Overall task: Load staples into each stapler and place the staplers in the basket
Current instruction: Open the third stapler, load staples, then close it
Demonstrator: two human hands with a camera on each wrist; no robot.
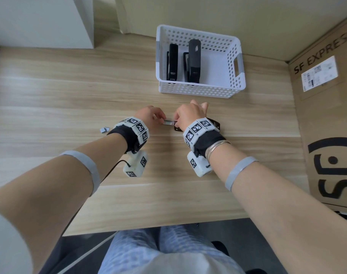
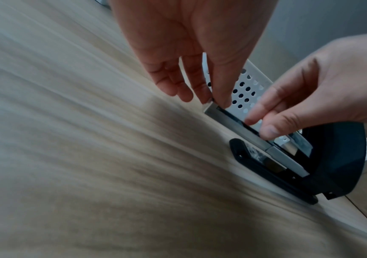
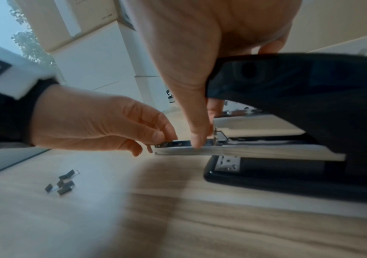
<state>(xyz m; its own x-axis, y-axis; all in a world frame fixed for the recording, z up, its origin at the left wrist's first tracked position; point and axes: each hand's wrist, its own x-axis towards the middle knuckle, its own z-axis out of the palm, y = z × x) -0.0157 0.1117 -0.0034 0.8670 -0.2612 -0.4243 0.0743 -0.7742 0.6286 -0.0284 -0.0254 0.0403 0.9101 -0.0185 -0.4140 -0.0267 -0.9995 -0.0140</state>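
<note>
A black stapler (image 1: 215, 123) (image 2: 343, 165) (image 3: 299, 87) lies on the wooden table with its top raised and its metal staple tray (image 1: 168, 122) (image 2: 233, 125) (image 3: 255, 151) slid out to the left. My left hand (image 1: 162, 120) (image 2: 213, 103) (image 3: 167, 139) pinches the tray's free end. My right hand (image 1: 175, 123) (image 2: 259, 125) (image 3: 202, 137) pinches the tray close to the stapler body, thumb on its near edge. Whether staples lie in the tray is hidden. Two black staplers (image 1: 172, 62) (image 1: 194, 60) lie in the white perforated basket (image 1: 200, 89) (image 2: 244, 83) behind.
Several loose staple pieces (image 1: 104, 129) (image 3: 62, 183) lie on the table left of my left wrist. A large cardboard box (image 1: 327, 115) stands along the table's right side. A wall runs behind the basket. The table's front edge is near my lap.
</note>
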